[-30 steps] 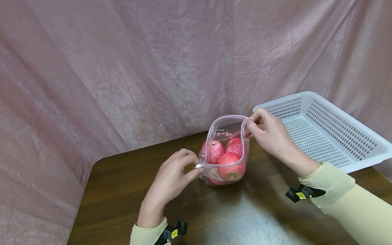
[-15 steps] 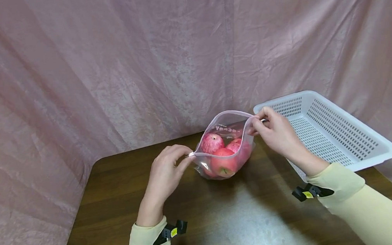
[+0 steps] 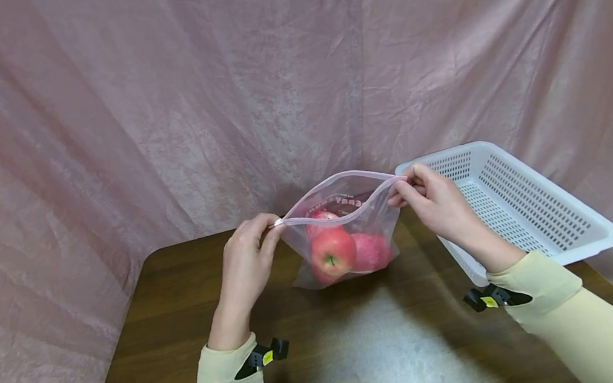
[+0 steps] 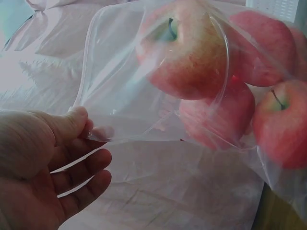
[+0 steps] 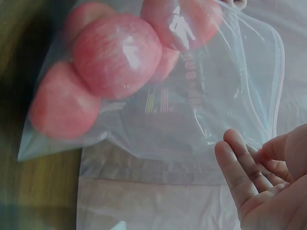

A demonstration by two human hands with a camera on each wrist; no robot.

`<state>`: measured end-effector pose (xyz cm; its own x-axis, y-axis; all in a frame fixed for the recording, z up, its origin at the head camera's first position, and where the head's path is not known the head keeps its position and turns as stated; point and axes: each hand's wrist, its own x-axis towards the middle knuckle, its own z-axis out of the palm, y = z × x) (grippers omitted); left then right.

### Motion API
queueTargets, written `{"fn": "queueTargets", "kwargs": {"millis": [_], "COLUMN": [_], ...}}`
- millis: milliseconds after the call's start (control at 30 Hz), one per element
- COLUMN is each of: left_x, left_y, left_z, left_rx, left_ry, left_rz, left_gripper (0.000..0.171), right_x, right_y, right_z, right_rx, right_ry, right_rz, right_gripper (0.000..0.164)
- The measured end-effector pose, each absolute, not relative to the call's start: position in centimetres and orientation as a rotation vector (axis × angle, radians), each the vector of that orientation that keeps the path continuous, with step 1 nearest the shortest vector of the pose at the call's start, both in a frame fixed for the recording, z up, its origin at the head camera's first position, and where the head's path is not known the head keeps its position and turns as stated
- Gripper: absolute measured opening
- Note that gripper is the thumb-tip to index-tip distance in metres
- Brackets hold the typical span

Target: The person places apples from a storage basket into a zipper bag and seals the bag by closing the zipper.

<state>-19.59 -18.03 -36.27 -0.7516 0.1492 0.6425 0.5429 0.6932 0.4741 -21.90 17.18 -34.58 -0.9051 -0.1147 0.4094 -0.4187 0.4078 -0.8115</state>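
Note:
A translucent zip bag (image 3: 383, 224) with a pinkish rim hangs between my hands, its mouth gaping as a narrow slit. Several red apples (image 3: 333, 251) are bunched in its lower part. My left hand (image 3: 246, 263) pinches the left end of the rim between thumb and index finger, right by a small white slider (image 3: 279, 222). At the opposite end, my right hand (image 3: 439, 204) pinches the rim's corner. In the left wrist view, an apple (image 4: 187, 57) with its stem shows through the plastic. Faint pink print (image 5: 194, 79) marks the bag in the right wrist view.
A white slotted plastic basket (image 3: 598, 242) stands on the right of the brown wooden table (image 3: 176, 330), just beyond my right hand and forearm. A pink curtain (image 3: 254, 98) hangs behind the table.
My left hand has moved left and up, my right hand slightly right. The bag's round mouth has been drawn out into a narrow slit, and the apples have shifted within the bag.

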Motion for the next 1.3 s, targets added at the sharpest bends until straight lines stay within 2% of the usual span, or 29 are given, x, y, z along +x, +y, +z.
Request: {"fn": "queueTargets", "kwargs": {"millis": [433, 800, 933, 1133, 1300], "left_x": [-19.7, -20.4, -20.2, -19.9, -19.5], "left_y": [-17.4, -16.6, -16.0, -15.4, -15.0], "left_z": [-33.9, -33.7, -34.0, -34.2, -34.6], "left_rx": [-0.517, -0.503, -0.532, -0.519, -0.524], "left_ry": [-2.278, -2.233, -2.261, -2.252, -2.226], "left_rz": [-0.921, -0.915, -0.871, -0.826, -0.822], "left_gripper": [0.013, 0.012, 0.013, 0.013, 0.013], "right_x": [-21.7, -22.7, -22.6, -21.4, -20.2], "right_y": [18.1, 18.7, 18.5, 16.5, 13.4], "right_z": [-34.5, -34.7, -34.5, -33.5, -32.9], "right_rx": [0.41, 0.334, 0.397, 0.588, 0.901], "right_ry": [-2.514, -2.538, -2.568, -2.348, -2.195], "right_rz": [1.233, 1.107, 1.029, 0.932, 0.863], "right_gripper": [0.013, 0.014, 0.016, 0.036, 0.035]}}
